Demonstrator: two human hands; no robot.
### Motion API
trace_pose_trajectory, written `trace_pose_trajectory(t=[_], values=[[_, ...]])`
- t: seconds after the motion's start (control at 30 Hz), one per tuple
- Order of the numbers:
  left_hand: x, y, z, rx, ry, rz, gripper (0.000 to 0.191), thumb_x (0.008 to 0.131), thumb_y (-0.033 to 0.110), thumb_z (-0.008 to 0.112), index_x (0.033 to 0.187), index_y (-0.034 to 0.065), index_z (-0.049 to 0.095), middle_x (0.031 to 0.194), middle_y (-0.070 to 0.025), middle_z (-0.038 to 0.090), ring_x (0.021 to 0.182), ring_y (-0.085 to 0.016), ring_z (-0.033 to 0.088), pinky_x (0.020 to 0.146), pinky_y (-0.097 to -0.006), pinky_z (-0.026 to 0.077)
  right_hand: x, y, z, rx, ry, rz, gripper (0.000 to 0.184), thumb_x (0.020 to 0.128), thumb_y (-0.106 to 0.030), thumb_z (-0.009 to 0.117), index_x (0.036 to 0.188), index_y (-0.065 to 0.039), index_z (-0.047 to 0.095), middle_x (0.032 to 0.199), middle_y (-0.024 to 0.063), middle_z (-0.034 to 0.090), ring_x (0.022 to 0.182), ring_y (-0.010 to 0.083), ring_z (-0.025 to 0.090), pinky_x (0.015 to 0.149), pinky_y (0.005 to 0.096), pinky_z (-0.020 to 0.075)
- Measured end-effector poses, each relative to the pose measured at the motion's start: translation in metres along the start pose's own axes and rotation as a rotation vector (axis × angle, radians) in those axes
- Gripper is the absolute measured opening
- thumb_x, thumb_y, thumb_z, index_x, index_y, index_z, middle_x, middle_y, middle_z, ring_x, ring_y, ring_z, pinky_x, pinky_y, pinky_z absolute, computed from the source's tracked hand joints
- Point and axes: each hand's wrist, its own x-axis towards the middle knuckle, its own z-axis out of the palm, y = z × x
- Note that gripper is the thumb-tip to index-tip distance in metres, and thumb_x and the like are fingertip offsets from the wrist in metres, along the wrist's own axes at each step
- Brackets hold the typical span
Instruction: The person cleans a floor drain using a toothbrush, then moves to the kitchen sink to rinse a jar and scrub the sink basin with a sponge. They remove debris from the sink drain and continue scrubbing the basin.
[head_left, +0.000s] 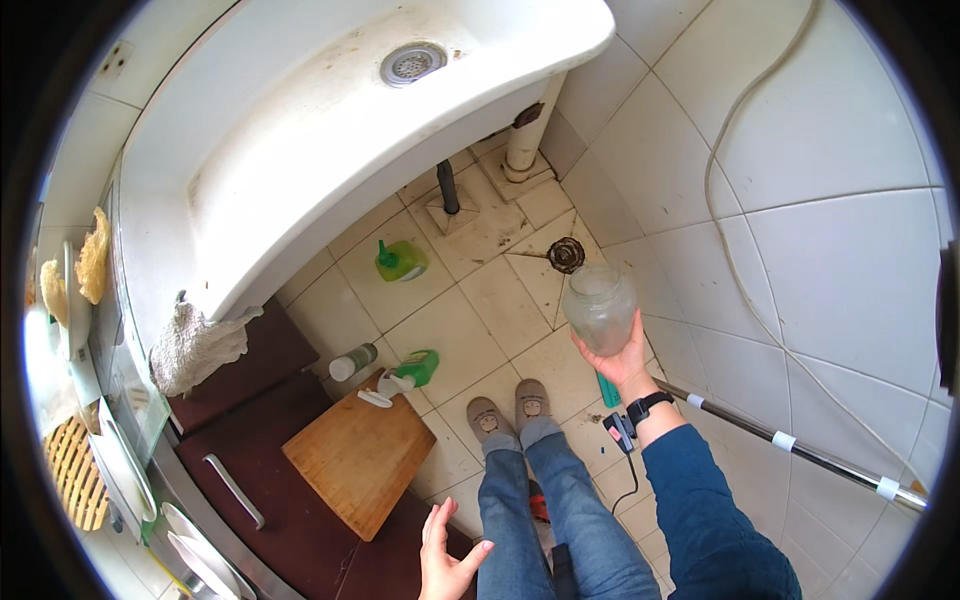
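A round clear glass jar (600, 309) with a wide mouth rests in my right hand (628, 355), the palm and fingers around its lower part. The jar is held in the air near the tiled wall, and I see nothing inside it. A dark watch sits on that wrist. My left hand (448, 553) is at the bottom of the view, holding nothing, its thumb apart from the fingers. It is close to my jeans and the wooden cutting board (361, 459), touching neither as far as I can see.
A white sink (247, 142) spans the upper left, a grey cloth (201, 349) on its edge. Below stand green bottles (401, 261) on floor tiles near a drain (565, 255). Dark red cabinets (277, 450) line the left. A metal pole (750, 431) leans along the right wall.
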Motion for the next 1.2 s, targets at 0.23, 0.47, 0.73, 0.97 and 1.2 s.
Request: trace_pose_trajectory(t=[0.23,0.47,0.73,0.97,1.2], values=[[-0.007,-0.023,-0.008,-0.019,0.067,-0.061,0.077,0.078,0.018,0.077,0.142,0.0034,0.037,0.147,-0.0183,0.038,0.138,-0.035,0.031,0.112,-0.0419,0.028,0.089,0.005,0.069,-0.160,0.156,-0.208,0.065,0.089,-0.067,0.045,0.137,-0.024,0.042,0.143,0.0081,0.036,0.128,0.0269,0.037,0.102,0.0488,0.0360],[-0.005,-0.052,0.003,-0.032,0.093,-0.145,0.076,0.079,0.017,0.076,0.143,0.0034,0.036,0.146,-0.0215,0.037,0.138,-0.036,0.031,0.111,-0.0415,0.029,0.132,0.003,0.126,-0.093,0.054,-0.264,0.067,0.088,-0.065,0.047,0.135,-0.018,0.039,0.140,0.0115,0.037,0.125,0.0371,0.039,0.091,0.0456,0.0469],[-0.008,-0.055,0.019,-0.058,0.044,-0.155,0.074,0.080,0.018,0.075,0.142,0.0033,0.038,0.145,-0.0229,0.037,0.137,-0.036,0.033,0.110,-0.0420,0.030,0.084,-0.001,0.075,0.027,-0.404,0.078,0.078,0.084,-0.069,0.048,0.144,-0.021,0.032,0.143,0.0156,0.036,0.123,0.0426,0.041,0.081,0.0476,0.0541],[-0.013,-0.053,0.018,-0.220,0.027,-0.310,0.086,0.075,0.020,0.081,0.146,0.0108,0.033,0.143,-0.0137,0.044,0.136,-0.028,0.036,0.107,-0.0532,0.030,0.007,0.016,0.000,0.009,-0.078,0.079,0.080,0.082,-0.073,0.048,0.142,-0.021,0.034,0.140,0.0165,0.040,0.117,0.0426,0.047,0.077,0.0472,0.0549],[-0.020,-0.052,0.013,-0.234,0.062,-0.330,0.083,0.076,0.018,0.080,0.145,0.0103,0.035,0.142,-0.0142,0.044,0.135,-0.028,0.037,0.107,-0.0550,0.029,0.007,0.021,-0.012,0.001,0.234,-0.092,0.071,0.086,-0.069,0.047,0.138,-0.021,0.039,0.137,0.0126,0.041,0.120,0.0341,0.044,0.090,0.0501,0.0469]])
